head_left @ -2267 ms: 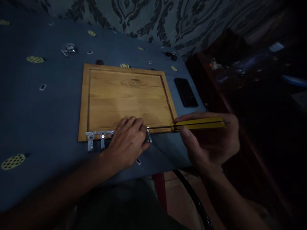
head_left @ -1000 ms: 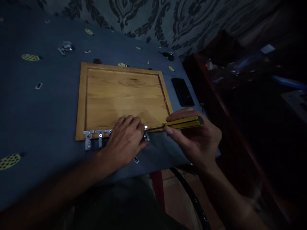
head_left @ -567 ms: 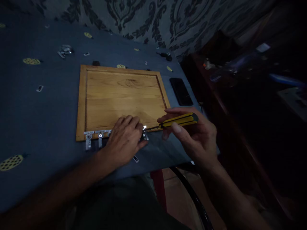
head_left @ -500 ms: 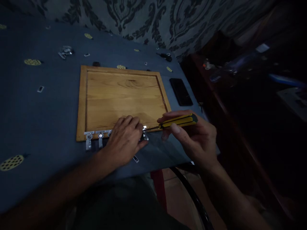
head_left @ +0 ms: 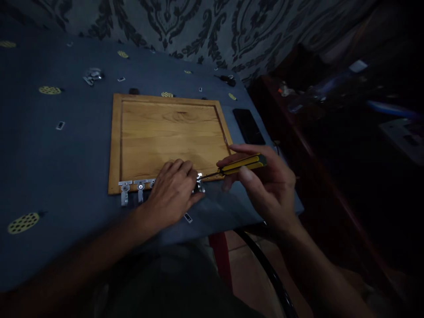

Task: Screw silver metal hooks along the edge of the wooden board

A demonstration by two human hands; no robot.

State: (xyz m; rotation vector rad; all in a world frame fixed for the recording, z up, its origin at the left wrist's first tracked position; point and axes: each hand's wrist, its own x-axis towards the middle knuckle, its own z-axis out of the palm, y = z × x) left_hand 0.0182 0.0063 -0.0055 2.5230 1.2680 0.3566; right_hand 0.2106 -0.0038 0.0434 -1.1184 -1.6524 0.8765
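Observation:
A framed wooden panel (head_left: 172, 132) lies flat on the blue tablecloth. Along its near edge sit several metal hinges, two of them plain at the left: one hinge (head_left: 125, 192) by the corner and another hinge (head_left: 141, 191) beside it. My left hand (head_left: 174, 190) presses over the near edge, fingers curled on a further hinge (head_left: 199, 185) that is partly hidden beneath it. In my right hand (head_left: 268, 176) is a screwdriver (head_left: 241, 164) with a yellow and black handle. Its shaft slants left and down, the tip meeting the hinge at my left fingers.
A black phone (head_left: 248, 126) lies right of the panel. Farther back are loose metal hinges (head_left: 93, 76) and a small dark tool (head_left: 227, 80). A patterned wall (head_left: 198, 31) rises behind the table. At right stands a dark red furniture edge (head_left: 298, 128) with blurred items.
My right hand has shifted slightly left and up, and the screwdriver handle has turned in its fingers. My left hand stays on the hinge. The view has moved a little.

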